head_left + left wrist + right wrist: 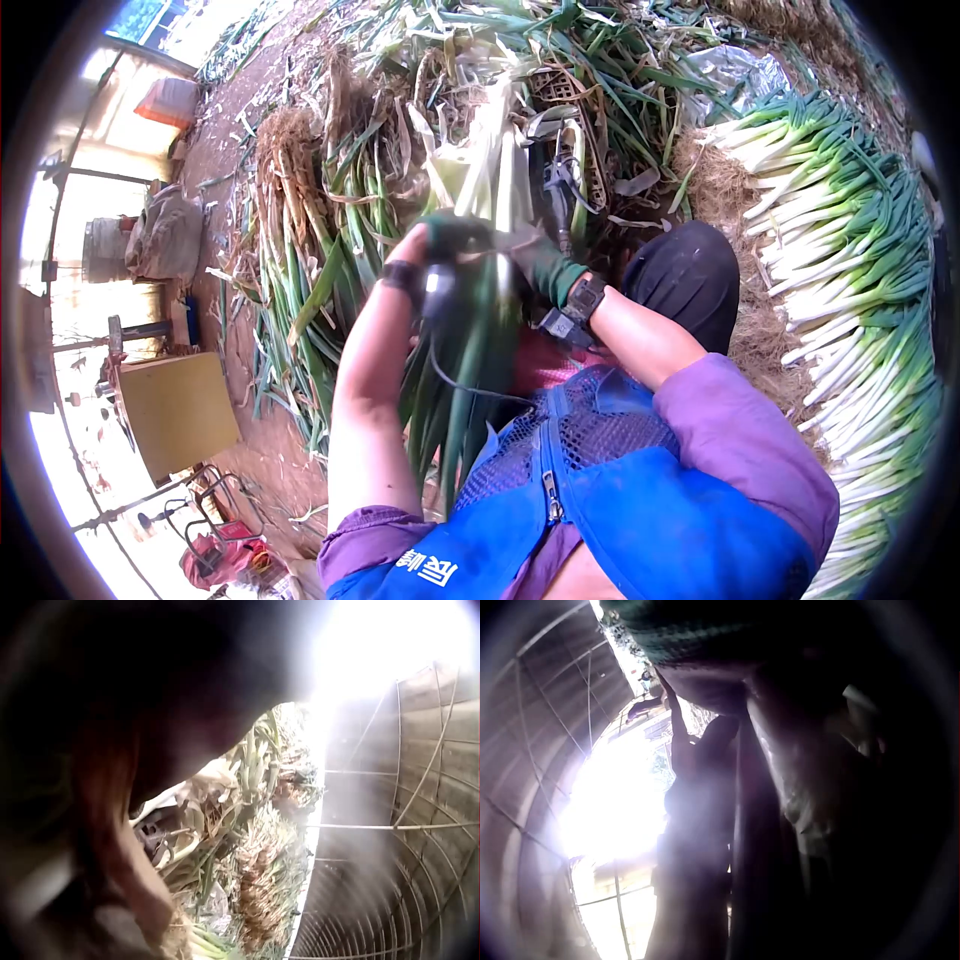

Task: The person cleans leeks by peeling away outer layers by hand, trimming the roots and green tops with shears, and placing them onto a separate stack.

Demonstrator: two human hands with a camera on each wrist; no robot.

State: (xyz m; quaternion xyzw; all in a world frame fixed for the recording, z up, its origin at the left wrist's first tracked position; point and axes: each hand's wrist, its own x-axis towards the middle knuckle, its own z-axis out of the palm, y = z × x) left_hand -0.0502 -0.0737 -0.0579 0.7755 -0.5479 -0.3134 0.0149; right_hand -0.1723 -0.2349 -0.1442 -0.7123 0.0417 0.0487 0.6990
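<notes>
In the head view, my gloved left hand (pixel 455 238) and my gloved right hand (pixel 545 262) meet, blurred, around a few thick green onions (pixel 488 160). Both hands grip these stalks. White stems point away from me, while the long green leaves hang down toward my lap. The right hand's dark green glove (pixel 690 630) fills the top of the right wrist view; its fingers are lost in shadow. A dark shape covers much of the left wrist view and hides that hand's grip.
Untrimmed green onions (pixel 300 220) are heaped on the left, with leaf scraps beyond. A dark tool with a cable (pixel 560 190) stands just ahead. Cleaned green onions (pixel 840 250) lie in a long row at right, past my knee (pixel 690 280). A yellowish board (pixel 180 410) stands far left.
</notes>
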